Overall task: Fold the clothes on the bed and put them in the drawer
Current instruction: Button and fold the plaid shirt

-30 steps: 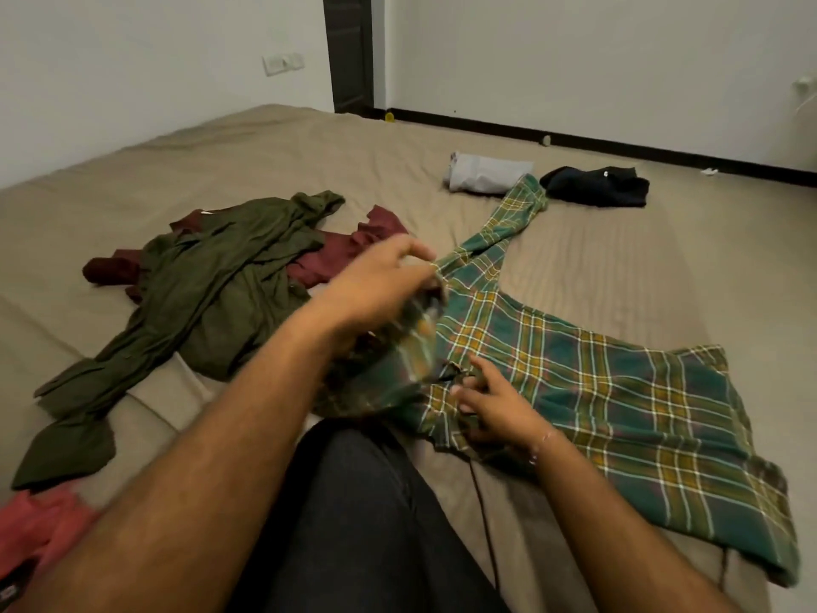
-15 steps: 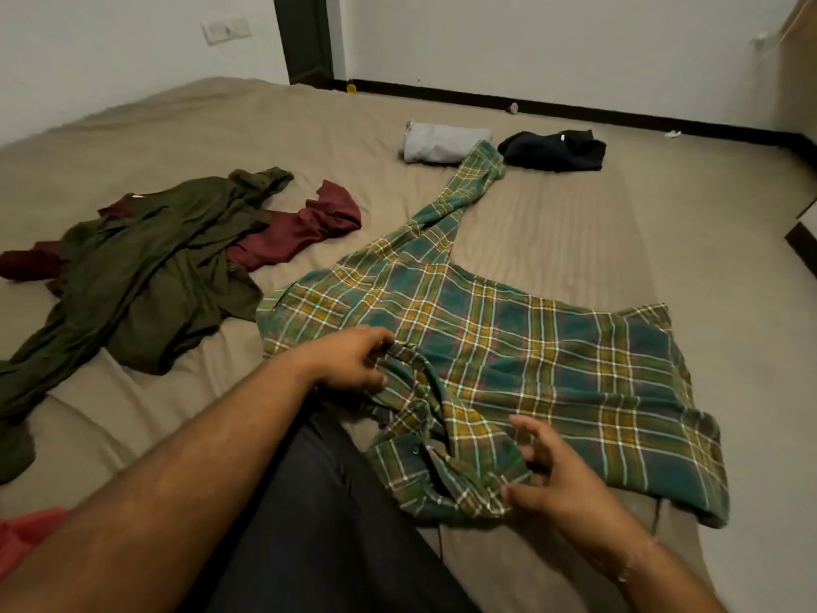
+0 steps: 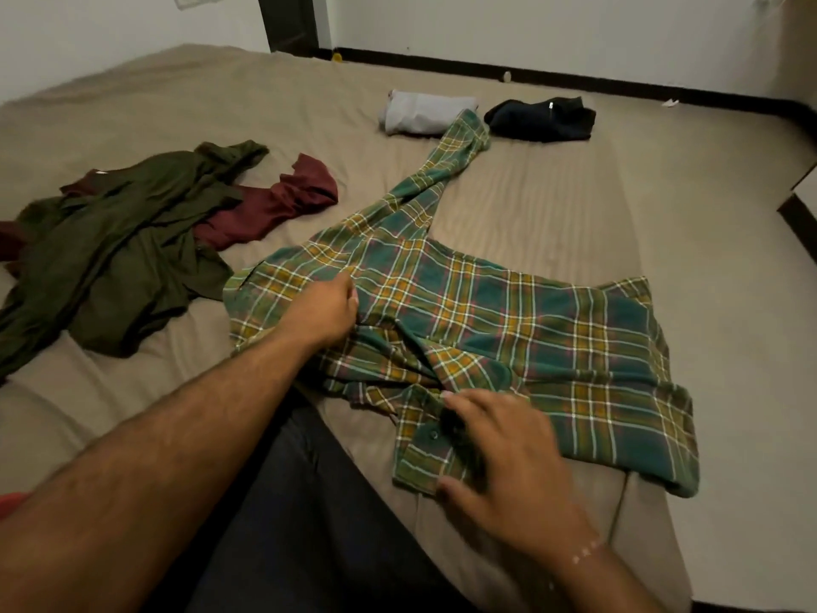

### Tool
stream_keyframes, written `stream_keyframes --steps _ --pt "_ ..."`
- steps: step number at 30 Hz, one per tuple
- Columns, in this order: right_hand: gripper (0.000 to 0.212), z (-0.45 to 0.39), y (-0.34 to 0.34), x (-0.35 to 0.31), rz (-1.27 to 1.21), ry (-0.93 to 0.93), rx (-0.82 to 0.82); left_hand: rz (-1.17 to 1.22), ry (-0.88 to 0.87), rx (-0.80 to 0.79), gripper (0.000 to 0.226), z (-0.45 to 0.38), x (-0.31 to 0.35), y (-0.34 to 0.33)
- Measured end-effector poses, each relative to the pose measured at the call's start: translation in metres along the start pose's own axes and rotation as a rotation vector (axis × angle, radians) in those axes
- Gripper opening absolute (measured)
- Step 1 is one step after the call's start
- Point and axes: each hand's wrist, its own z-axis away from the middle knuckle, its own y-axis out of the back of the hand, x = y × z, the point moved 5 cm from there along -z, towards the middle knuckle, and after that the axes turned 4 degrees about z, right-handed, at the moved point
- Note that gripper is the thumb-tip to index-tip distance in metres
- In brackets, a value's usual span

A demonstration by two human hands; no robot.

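Observation:
A green and yellow plaid shirt (image 3: 521, 320) lies spread on the beige bed (image 3: 552, 201), one sleeve stretched toward the far side. My left hand (image 3: 325, 314) grips a fold of the shirt near its shoulder, fingers curled into the cloth. My right hand (image 3: 499, 453) rests on the bunched near sleeve and cuff, fingers spread and slightly bent, thumb at the cloth's near edge. An olive green garment (image 3: 119, 258) lies crumpled at the left, over a maroon garment (image 3: 274, 205).
A folded grey garment (image 3: 424, 112) and a folded dark garment (image 3: 541, 119) sit at the far side of the bed. A red cloth (image 3: 11, 502) shows at the left edge. My dark-trousered leg (image 3: 309, 524) lies on the bed. Furniture (image 3: 800, 201) stands at right.
The shirt was lifted and laid out flatter on the bed. My left hand moved up onto the shoulder area; my right hand shifted onto the bunched near sleeve.

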Motion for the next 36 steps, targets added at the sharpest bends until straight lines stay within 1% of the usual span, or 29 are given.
stream_keyframes --steps 1,2,3,4,6,7,9,11,12,13,14,15,16,17,18,19,20,21,22,25,26,27,29,31,32,33,34,35,36 --pt "0.091 -0.003 -0.014 -0.005 0.087 -0.018 -0.127 0.011 0.001 -0.032 0.016 0.001 0.001 -0.003" --pt "0.091 -0.006 -0.025 -0.005 0.121 -0.083 -0.189 0.017 -0.011 -0.064 0.019 0.003 0.003 -0.007" --pt "0.082 -0.013 -0.031 0.001 0.122 -0.156 -0.211 0.001 -0.024 -0.087 0.021 0.006 0.003 -0.01" --pt "0.063 -0.017 -0.034 0.01 0.112 -0.198 -0.185 -0.042 -0.057 -0.091 0.022 0.008 0.005 -0.013" --pt "0.019 -0.022 -0.026 0.025 -0.067 -0.173 -0.108 -0.111 -0.126 -0.044 0.018 0.011 0.01 -0.015" --pt "0.012 -0.021 -0.019 0.034 -0.194 -0.151 -0.094 -0.099 -0.145 -0.005 0.014 0.012 0.012 -0.014" --pt "0.032 -0.017 0.007 0.054 -0.49 -0.205 -0.016 -0.025 -0.158 0.053 0.009 0.011 0.015 -0.011" --pt "0.043 -0.003 0.038 0.086 -0.732 -0.417 0.12 0.024 -0.148 0.069 0.009 0.01 0.015 -0.009" --pt "0.041 0.009 0.052 0.106 -0.812 -0.54 0.234 0.016 -0.142 0.072 0.011 0.009 0.014 -0.009" --pt "0.03 0.023 0.061 0.128 -0.93 -0.675 0.35 -0.011 -0.128 0.073 0.012 0.008 0.013 -0.008" --pt "0.01 0.036 0.071 0.142 -0.99 -0.723 0.437 -0.033 -0.113 0.071 0.013 0.007 0.01 -0.007" --pt "0.015 0.046 0.076 0.154 -1.103 -0.792 0.452 -0.041 -0.103 0.064 0.015 0.005 0.01 -0.008" --pt "0.028 0.053 0.074 0.162 -1.265 -0.905 0.491 -0.039 -0.101 0.051 0.016 0.003 0.009 -0.008" --pt "0.019 0.058 0.066 0.173 -1.388 -0.933 0.514 -0.033 -0.103 0.035 0.016 0.001 0.009 -0.008" --pt "0.009 0.064 0.058 0.181 -1.476 -1.051 0.499 -0.029 -0.109 0.019 0.016 -0.001 0.011 -0.01" --pt "0.009 0.064 0.052 0.183 -1.505 -1.156 0.485 -0.031 -0.11 0.005 0.016 -0.002 0.01 -0.01" --pt "0.012 0.066 0.046 0.188 -1.468 -1.265 0.474 -0.035 -0.112 -0.011 0.015 -0.002 0.012 -0.012" --pt "0.016 0.068 0.044 0.195 -1.397 -1.3 0.483 -0.039 -0.11 -0.02 0.015 -0.003 0.012 -0.013" --pt "0.019 0.069 0.043 0.2 -1.359 -1.315 0.54 -0.037 -0.105 -0.025 0.014 -0.002 0.011 -0.013" --pt "0.009 0.069 0.053 0.207 -1.235 -1.243 0.669 0.012 -0.046 -0.014 0.02 -0.001 0.009 -0.013" --pt "0.016 0.067 0.054 0.209 -1.099 -1.185 0.666 0.024 -0.004 -0.01 0.027 -0.001 0.008 -0.012" --pt "0.031 0.062 0.058 0.208 -0.929 -1.113 0.645 0.026 0.04 -0.011 0.033 -0.001 0.006 -0.011" --pt "0.061 0.048 0.059 0.203 -0.606 -0.942 0.52 -0.005 0.084 -0.033 0.035 0.0 0.005 -0.011" --pt "0.079 0.031 0.05 0.199 -0.325 -0.823 0.335 -0.055 0.062 -0.058 0.029 0.0 0.005 -0.013" --pt "0.075 0.022 0.044 0.199 -0.18 -0.774 0.245 -0.067 0.048 -0.056 0.027 0.001 0.005 -0.012" --pt "0.061 0.016 0.039 0.202 -0.068 -0.745 0.189 -0.067 0.031 -0.047 0.026 0.001 0.006 -0.012" --pt "0.041 0.012 0.037 0.203 -0.019 -0.738 0.187 -0.06 0.019 -0.032 0.025 0.001 0.007 -0.011" --pt "0.025 0.011 0.039 0.204 -0.066 -0.745 0.233 -0.052 0.01 -0.017 0.024 0.0 0.008 -0.009" --pt "0.017 0.011 0.045 0.205 -0.154 -0.767 0.305 -0.049 0.007 -0.005 0.024 0.0 0.008 -0.007"
